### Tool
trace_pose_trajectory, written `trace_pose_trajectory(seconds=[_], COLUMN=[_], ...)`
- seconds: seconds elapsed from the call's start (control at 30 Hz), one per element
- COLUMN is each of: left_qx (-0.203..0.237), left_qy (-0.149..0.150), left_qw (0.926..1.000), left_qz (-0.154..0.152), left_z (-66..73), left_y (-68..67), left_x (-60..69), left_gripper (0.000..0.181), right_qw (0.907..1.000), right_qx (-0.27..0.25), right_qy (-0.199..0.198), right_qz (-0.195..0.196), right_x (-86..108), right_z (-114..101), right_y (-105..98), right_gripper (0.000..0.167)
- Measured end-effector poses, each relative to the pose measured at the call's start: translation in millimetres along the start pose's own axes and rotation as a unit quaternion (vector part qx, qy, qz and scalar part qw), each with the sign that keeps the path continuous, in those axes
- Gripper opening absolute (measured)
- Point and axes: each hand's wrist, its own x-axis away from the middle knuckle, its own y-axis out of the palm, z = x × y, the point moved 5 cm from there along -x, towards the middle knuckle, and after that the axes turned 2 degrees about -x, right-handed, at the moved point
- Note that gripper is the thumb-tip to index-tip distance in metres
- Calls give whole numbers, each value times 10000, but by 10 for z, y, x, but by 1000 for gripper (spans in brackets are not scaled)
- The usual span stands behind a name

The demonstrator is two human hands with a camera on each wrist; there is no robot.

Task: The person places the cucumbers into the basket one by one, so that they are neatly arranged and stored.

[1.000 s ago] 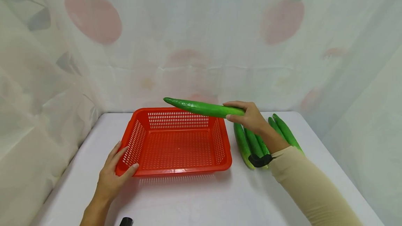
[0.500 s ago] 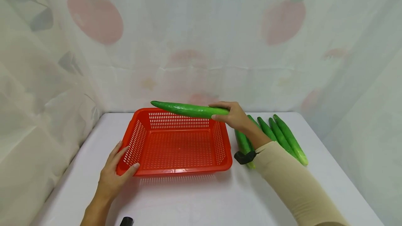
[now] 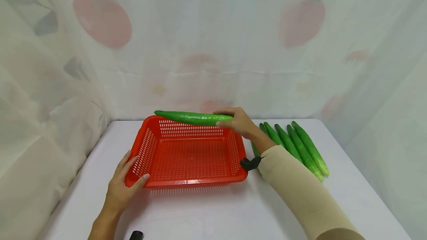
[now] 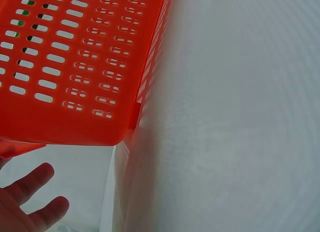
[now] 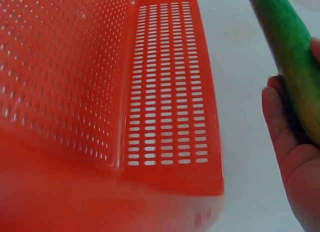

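My right hand grips a long green cucumber by its paler end and holds it level above the back rim of a red perforated plastic basket. In the right wrist view, the thumb and fingers wrap that cucumber, with the basket beside it. At the basket's front left corner rests my left hand, its fingers along the left rim and its thumb on the front rim. The left wrist view shows straight, spread fingers just below the basket wall.
Several more cucumbers lie side by side on the white table, right of the basket; the right arm partly hides them. A pale patterned curtain hangs behind and at both sides. A black object shows at the bottom edge.
My right hand has carried the cucumber leftward and slightly down, over the basket's back rim, uncovering more of the cucumbers on the table. The left hand has stayed on the basket.
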Motion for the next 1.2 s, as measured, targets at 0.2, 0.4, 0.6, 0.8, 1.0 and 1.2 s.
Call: trace_pose_trajectory(seconds=[0.2,0.4,0.6,0.8,1.0,1.2], left_qx=[14,31,67,27,-50,-54], left_qy=[-27,-18,23,-36,-63,-59], left_qw=[10000,10000,10000,10000,10000,10000], left_qz=[19,52,21,18,-15,-52], left_z=[-7,-12,-22,9,22,26], left_y=[-40,-45,-27,-15,-2,8], left_x=[14,27,24,29,51,48], left_gripper=[67,67,68,67,66,66], right_qw=[9995,9984,9976,9945,9924,9908], right_qx=[56,233,380,777,789,717], right_qy=[72,263,364,550,874,1064], right_qz=[-292,-448,-449,-438,-349,-422], right_x=[-117,-206,-266,-274,-246,-244], right_z=[28,35,76,191,389,551], right_y=[133,248,314,350,388,443], right_gripper=[39,39,39,39,36,35])
